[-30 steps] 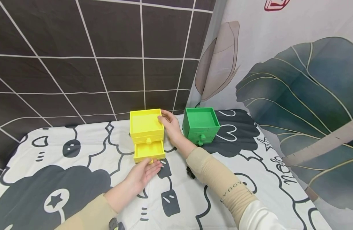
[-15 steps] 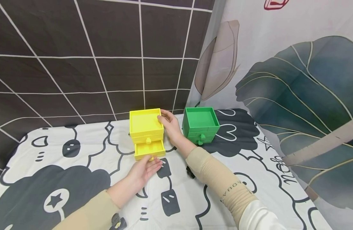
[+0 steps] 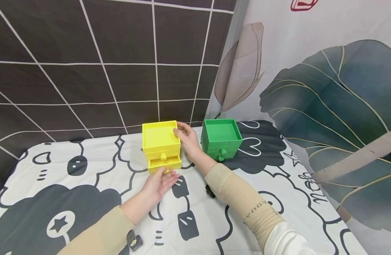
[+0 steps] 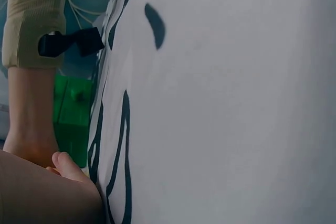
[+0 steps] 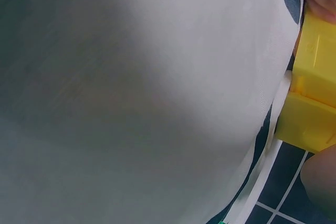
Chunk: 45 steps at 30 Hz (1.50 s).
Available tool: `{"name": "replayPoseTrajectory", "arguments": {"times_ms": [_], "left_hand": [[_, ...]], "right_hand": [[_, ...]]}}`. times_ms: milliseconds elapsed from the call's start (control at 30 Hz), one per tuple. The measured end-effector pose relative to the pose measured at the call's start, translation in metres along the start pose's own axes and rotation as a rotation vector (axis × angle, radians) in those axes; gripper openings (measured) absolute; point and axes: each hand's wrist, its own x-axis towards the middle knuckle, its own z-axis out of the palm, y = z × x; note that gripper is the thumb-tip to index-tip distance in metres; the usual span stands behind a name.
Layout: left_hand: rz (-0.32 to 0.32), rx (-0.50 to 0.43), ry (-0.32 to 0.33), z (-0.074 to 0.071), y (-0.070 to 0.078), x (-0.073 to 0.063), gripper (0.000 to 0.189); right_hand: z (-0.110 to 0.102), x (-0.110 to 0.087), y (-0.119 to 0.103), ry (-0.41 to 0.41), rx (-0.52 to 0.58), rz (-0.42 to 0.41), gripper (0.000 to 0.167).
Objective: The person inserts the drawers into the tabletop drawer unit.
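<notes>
A small yellow drawer cabinet [image 3: 161, 136] stands on the patterned cloth, its lower drawer [image 3: 164, 163] partly pulled out. My right hand [image 3: 190, 141] holds the cabinet at its right side, thumb over the top rim and fingers toward the back. My left hand [image 3: 158, 182] is at the drawer's front, with the thumb against it near the round knob and the other fingers extended, palm up. In the right wrist view the yellow cabinet [image 5: 315, 77] shows at the right edge. The left wrist view catches part of my left hand [image 4: 68, 182]; its contact with the drawer is hidden there.
A matching green drawer cabinet [image 3: 221, 140] stands just right of my right hand, its drawers shut. A dark tiled-pattern curtain [image 3: 128, 81] hangs behind, and a leaf-print curtain [image 3: 310, 88] is at the right. Black-and-white cloth [image 3: 96, 212] covers the surface.
The lower yellow drawer has slid further into the cabinet, and my left hand has moved forward with it. My right hand keeps its hold on the cabinet.
</notes>
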Motion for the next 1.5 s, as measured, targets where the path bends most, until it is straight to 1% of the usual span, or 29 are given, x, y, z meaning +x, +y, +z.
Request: {"name": "replayPoseTrajectory", "arguments": {"times_ms": [367, 667, 900, 1133, 1500], "left_hand": [[0.009, 0.021, 0.008, 0.001, 0.008, 0.007, 0.026], [-0.007, -0.030, 0.008, 0.001, 0.013, 0.014, 0.019], [-0.030, -0.049, -0.015, 0.000, 0.018, 0.017, 0.017], [-0.026, -0.098, -0.026, -0.001, 0.020, 0.021, 0.017], [-0.034, -0.106, -0.030, -0.003, 0.021, 0.020, 0.017]], "right_hand": [[0.001, 0.000, -0.001, 0.002, 0.004, 0.001, 0.047], [0.000, 0.000, 0.000, 0.002, 0.003, 0.007, 0.046], [0.000, 0.000, 0.001, 0.005, 0.011, 0.008, 0.046], [0.001, 0.001, 0.001, 0.006, 0.005, 0.005, 0.046], [0.001, 0.002, 0.001, -0.001, 0.005, 0.000, 0.048]]}}
